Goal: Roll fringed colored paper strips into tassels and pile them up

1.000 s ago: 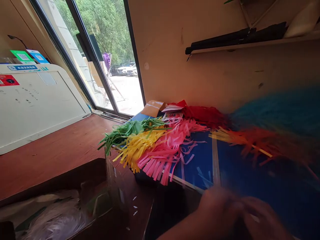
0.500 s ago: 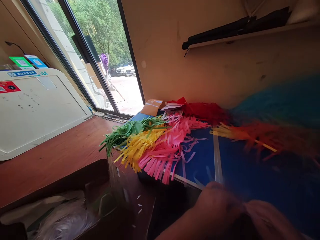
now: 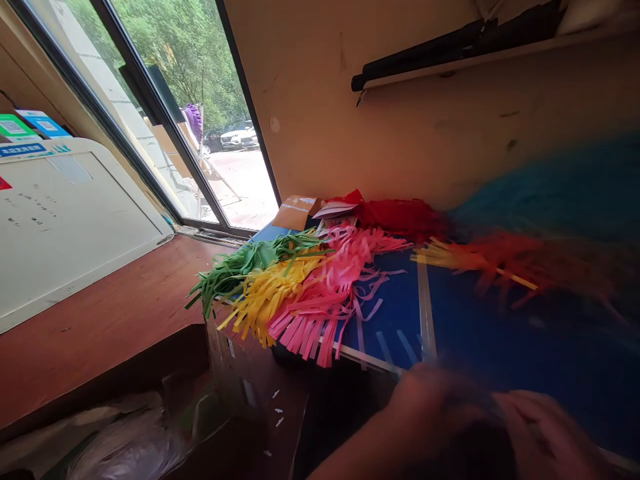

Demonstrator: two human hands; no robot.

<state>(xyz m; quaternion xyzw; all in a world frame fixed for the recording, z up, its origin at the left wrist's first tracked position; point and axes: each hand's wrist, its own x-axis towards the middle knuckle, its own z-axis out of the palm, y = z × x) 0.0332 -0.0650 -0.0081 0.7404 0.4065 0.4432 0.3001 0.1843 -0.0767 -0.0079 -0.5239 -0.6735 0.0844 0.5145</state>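
My left hand [image 3: 430, 400] is at the lower right, by the front edge of the blue table [image 3: 480, 340], with its fingers curled in and blurred. Close on its right is my right hand [image 3: 545, 427], fingers bent and pressed together. What the two hands grip is too dark and smeared to name. Pale bluish strips [image 3: 395, 347] stick out just beyond my left hand. Farther off on the table lie fringed paper tassels in green [image 3: 255, 263], yellow [image 3: 280, 287] and pink [image 3: 335, 287].
Red fringe [image 3: 405, 217], orange-yellow fringe [image 3: 465, 255] and a blurred teal heap [image 3: 545, 187] lie toward the wall. An open cardboard box [image 3: 220, 427] with clear plastic stands at lower left. A whiteboard [image 3: 75, 220] leans beside the glass door [image 3: 185, 133].
The whole view has shifted slightly, so the room sits farther left. Both hands stay close together at the table's edge, and the gap between them looks a little wider.
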